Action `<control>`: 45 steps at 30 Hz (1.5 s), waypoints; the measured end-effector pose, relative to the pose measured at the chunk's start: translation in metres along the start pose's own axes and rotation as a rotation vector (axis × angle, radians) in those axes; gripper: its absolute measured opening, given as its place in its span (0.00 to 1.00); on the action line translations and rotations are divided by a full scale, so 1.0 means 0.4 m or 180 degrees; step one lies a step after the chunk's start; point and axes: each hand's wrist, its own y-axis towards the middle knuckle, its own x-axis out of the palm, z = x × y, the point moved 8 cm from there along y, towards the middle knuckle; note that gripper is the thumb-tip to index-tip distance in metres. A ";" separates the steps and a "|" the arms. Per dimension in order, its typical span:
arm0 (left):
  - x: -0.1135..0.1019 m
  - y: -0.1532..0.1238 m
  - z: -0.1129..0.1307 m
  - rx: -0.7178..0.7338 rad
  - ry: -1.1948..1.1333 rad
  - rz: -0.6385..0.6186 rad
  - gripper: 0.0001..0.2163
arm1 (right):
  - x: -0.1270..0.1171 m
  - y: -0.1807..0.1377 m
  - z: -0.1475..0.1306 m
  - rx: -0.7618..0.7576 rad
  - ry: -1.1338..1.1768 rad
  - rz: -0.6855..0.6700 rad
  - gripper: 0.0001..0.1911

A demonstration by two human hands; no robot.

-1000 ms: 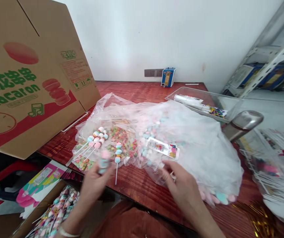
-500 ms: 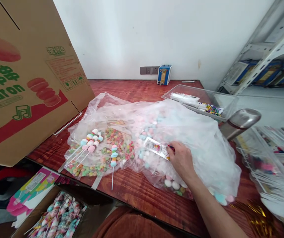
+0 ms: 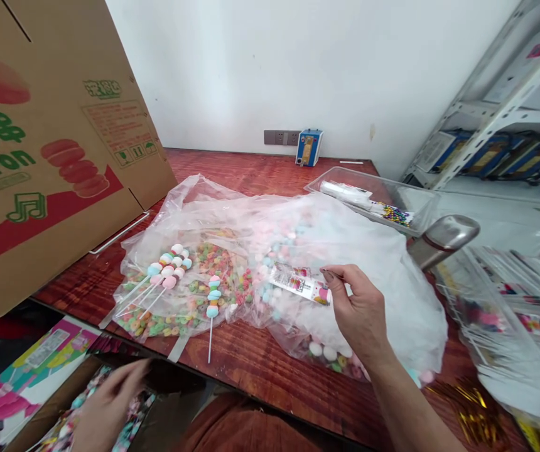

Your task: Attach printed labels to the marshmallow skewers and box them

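Note:
My right hand (image 3: 357, 307) is over a large clear bag, thumb and forefinger pinched together at the right end of some small printed plastic wrappers (image 3: 301, 285). What sits between the fingertips is too small to make out. Blurred by motion, my left hand (image 3: 110, 405) is above an open carton of wrapped candy skewers (image 3: 135, 417) at lower left; its fingers look stretched out, with nothing visible in them. A marshmallow skewer (image 3: 213, 298) lies near the table edge. Several more skewers (image 3: 169, 270) are grouped on a bag of coloured candy rings (image 3: 166, 323).
A tall cardboard box (image 3: 72, 157) stands at left. Behind the bags are a clear plastic tray (image 3: 421, 213) and a small blue device (image 3: 309, 147). A steel flask (image 3: 444, 238), a container of white sticks (image 3: 491, 351), gold ties (image 3: 477, 414) and a metal shelf (image 3: 500, 113) are at right.
My left hand has come into view over the carton at lower left. My right hand has lifted slightly, exposing more of the wrappers. The whole view has shifted a little.

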 end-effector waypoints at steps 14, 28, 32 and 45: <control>0.488 -0.141 0.567 -0.0579 -0.4415 -0.2529 0.11 | -0.083 -0.103 -0.051 0.0266 0.0076 -0.0138 0.12; 0.530 -0.126 0.502 -0.0856 -0.4196 -0.1980 0.21 | -0.053 -0.137 0.005 0.0763 -0.0024 0.0319 0.17; 0.534 -0.138 0.509 -0.0961 -0.4283 -0.2327 0.19 | -0.041 -0.135 0.004 0.0644 -0.0072 0.0210 0.17; 0.577 -0.108 0.476 -0.1851 -0.5142 -0.2105 0.15 | -0.077 -0.131 -0.040 0.0418 0.0589 0.0406 0.13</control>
